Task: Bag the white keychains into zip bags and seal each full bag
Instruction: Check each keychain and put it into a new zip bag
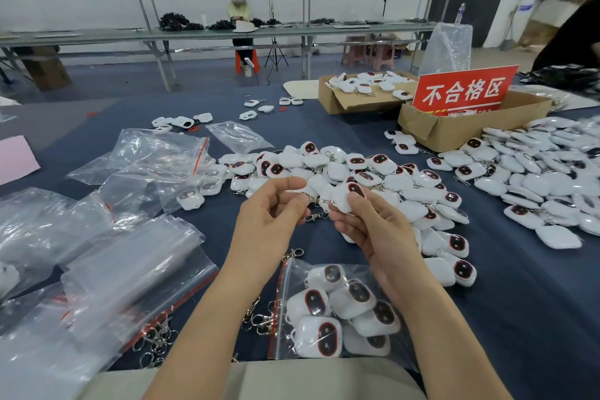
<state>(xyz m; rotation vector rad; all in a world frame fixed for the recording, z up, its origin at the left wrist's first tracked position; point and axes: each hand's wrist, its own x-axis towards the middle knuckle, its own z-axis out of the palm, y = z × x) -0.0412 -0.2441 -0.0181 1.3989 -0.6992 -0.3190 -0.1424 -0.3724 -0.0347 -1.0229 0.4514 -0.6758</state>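
My right hand [367, 224] grips a white keychain [349, 196] with a dark red-rimmed oval face, held above the table. My left hand [276, 204] pinches that keychain's metal chain and clasp [316, 204] just to its left. Under my wrists lies a zip bag [292, 276] with a red seal strip, holding several white keychains; its mouth on the left side looks unsealed. A large pile of loose keychains [373, 172] spreads behind my hands. Empty zip bags [136, 263] are stacked at the left.
More keychains [545, 166] lie heaped at the right. Two cardboard boxes [454, 130] stand at the back right, one with a red sign [464, 91]. Loose metal clasps [156, 338] lie near the front edge. A person sits at a far bench.
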